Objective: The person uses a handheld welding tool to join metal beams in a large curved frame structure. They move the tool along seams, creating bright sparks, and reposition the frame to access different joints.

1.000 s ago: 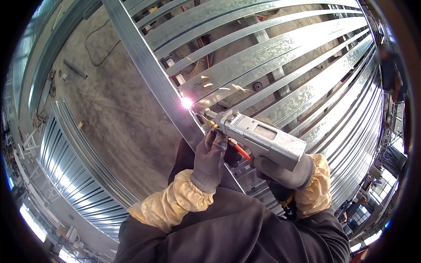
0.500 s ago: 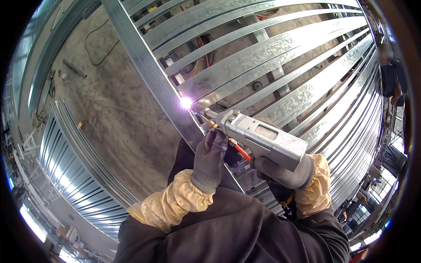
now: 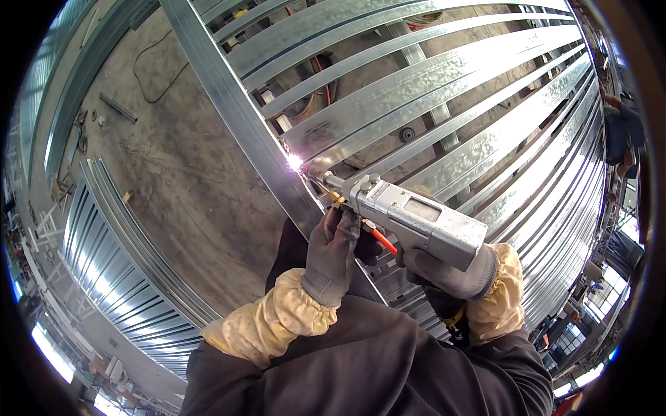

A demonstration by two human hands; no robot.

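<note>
My right hand (image 3: 454, 274), in a grey glove with a tan cuff, grips the handle of a silver handheld laser welding gun (image 3: 423, 216). My left hand (image 3: 331, 253), gloved the same way, is closed around the brass wire-feed fitting (image 3: 337, 198) under the front of the gun, beside a red hose (image 3: 383, 240). A bright pinkish-white weld spot (image 3: 295, 163) glows at the gun's tip. It sits where a galvanized slat (image 3: 374, 104) meets the long side rail (image 3: 239, 114). Both hands' fingertips are partly hidden.
Many parallel galvanized slats (image 3: 479, 166) stretch to the right. A stack of ribbed metal sections (image 3: 132, 277) lies at lower left. Beneath are a concrete floor (image 3: 187, 194), a loose cable (image 3: 142, 80) and a short metal tube (image 3: 118, 108). Another person (image 3: 622, 132) is at the far right.
The weld glow has become smaller and less spiky. My hands and the gun have barely moved. The person at the far right has shifted posture.
</note>
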